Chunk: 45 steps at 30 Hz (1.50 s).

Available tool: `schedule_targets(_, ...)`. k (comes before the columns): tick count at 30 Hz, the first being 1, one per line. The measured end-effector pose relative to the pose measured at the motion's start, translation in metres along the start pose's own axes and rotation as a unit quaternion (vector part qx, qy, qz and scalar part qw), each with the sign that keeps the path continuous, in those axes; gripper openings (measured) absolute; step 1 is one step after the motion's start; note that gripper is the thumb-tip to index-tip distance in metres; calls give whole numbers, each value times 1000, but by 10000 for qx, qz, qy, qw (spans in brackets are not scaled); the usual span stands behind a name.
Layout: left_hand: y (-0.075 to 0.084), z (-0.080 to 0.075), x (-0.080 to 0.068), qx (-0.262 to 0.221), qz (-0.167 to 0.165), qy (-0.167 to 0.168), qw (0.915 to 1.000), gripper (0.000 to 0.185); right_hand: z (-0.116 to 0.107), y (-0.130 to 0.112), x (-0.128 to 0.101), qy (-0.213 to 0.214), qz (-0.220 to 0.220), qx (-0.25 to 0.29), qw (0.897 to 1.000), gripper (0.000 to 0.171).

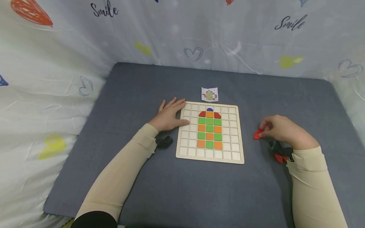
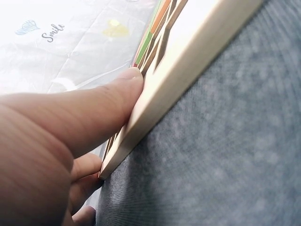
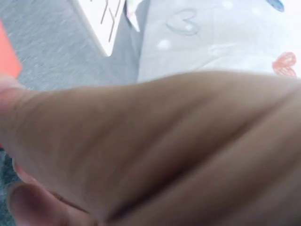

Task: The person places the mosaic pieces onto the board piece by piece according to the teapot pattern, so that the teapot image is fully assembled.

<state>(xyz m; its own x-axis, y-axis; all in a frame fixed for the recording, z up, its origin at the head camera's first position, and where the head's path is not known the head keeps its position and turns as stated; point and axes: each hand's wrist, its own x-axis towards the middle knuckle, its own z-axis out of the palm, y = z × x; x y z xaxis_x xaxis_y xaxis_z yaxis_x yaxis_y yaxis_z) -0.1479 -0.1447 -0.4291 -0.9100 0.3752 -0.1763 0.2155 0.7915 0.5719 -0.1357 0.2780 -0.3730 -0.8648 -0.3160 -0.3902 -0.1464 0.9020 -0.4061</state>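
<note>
Tiles fill our wooden grid board (image 1: 210, 156): six green, five orange, two red, one blue. Our left hand (image 1: 169, 115) lies flat against its left edge, while our right hand (image 1: 280, 130) pinches one red piece (image 1: 257, 135) on the tabletop (image 1: 199, 196).

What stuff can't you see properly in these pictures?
- Red piece: its shape is mostly hidden by the right hand pinching it; the right wrist view is filled by blurred fingers.
- Pattern card: too small in the head view to read.
- Wooden grid board: the left wrist view shows only its edge, with the left hand covering the rest.
</note>
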Motion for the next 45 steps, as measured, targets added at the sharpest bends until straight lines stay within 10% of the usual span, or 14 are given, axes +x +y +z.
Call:
schedule_targets(19,0,-1,-1,-49,-20,14,10000,93,7,-8,11,338,-385,-30,9987,9)
schedule_targets(45,-3,1,1,-28,-60,-47,10000,93,22,-77,45,568,-860,161,9945,6)
